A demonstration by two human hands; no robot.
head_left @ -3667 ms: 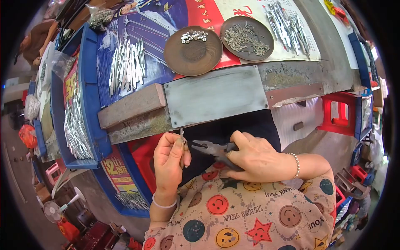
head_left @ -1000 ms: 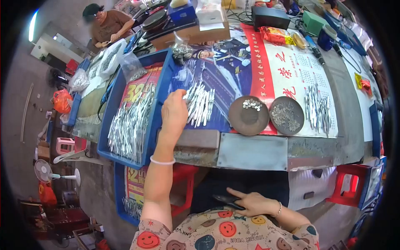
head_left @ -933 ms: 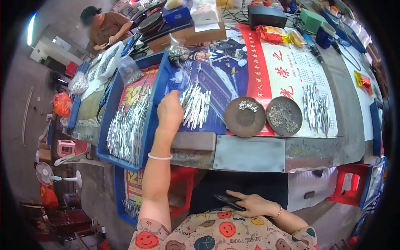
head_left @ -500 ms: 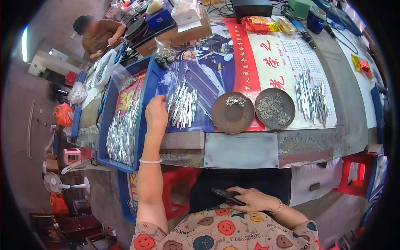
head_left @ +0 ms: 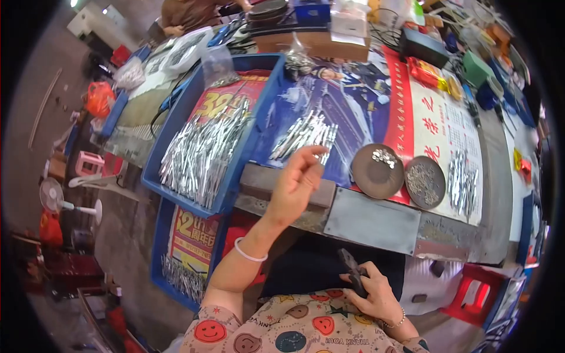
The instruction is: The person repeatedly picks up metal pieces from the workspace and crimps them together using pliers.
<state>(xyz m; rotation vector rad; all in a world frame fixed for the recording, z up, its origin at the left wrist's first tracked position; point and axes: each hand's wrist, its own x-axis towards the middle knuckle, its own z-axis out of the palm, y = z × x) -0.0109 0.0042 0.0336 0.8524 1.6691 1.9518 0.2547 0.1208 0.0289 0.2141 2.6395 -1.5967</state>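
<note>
My left hand hovers over the table's front edge, fingers loosely bent and apart, with nothing visible in it. Just beyond its fingertips lies a loose pile of thin silvery metal strips on the blue part of the poster. My right hand rests low by my lap, wrapped around the handles of dark pliers, jaws pointing up and away from me. Right of my left hand are two brown dishes: one dish has small shiny round pieces, the other dish many small pins.
A blue tray heaped with metal strips stands at the left, another blue tray below it. More strips lie at the right. A flat metal plate covers the front edge. Another person sits at the far left.
My view has turned left. My left hand has moved right, from beside the blue tray to in front of the strip pile. The pliers in my right hand now point more upward.
</note>
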